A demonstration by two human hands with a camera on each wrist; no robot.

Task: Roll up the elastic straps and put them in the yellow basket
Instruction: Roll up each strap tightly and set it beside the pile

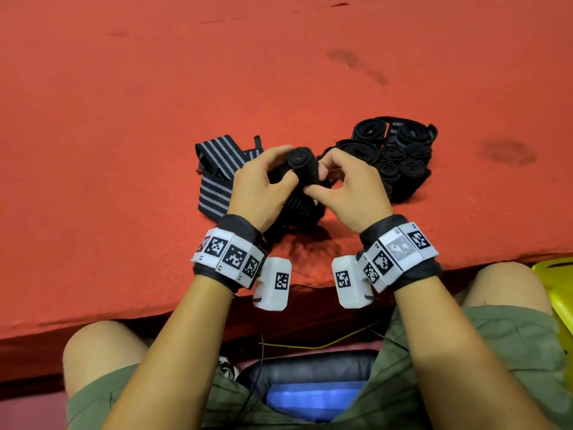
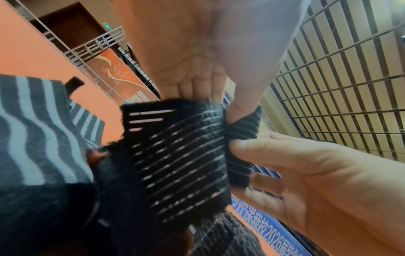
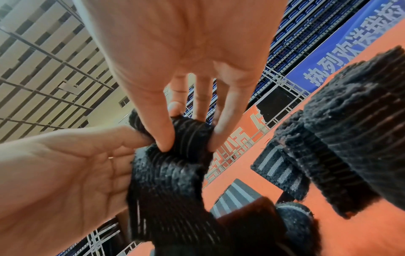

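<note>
Both hands hold one black elastic strap above the red table, near its front edge. Its upper end is wound into a tight roll, and the loose tail hangs down to the table. My left hand grips the roll from the left. My right hand pinches it between thumb and fingers from the right. A pile of rolled black straps lies just right of my hands. An unrolled black-and-grey striped strap lies to the left. The yellow basket shows at the right edge, below table level.
The table's front edge runs just under my wrists, with my knees below it. Thin cables and a dark bag lie between my legs. Bare red cloth stretches to the far side and to the left.
</note>
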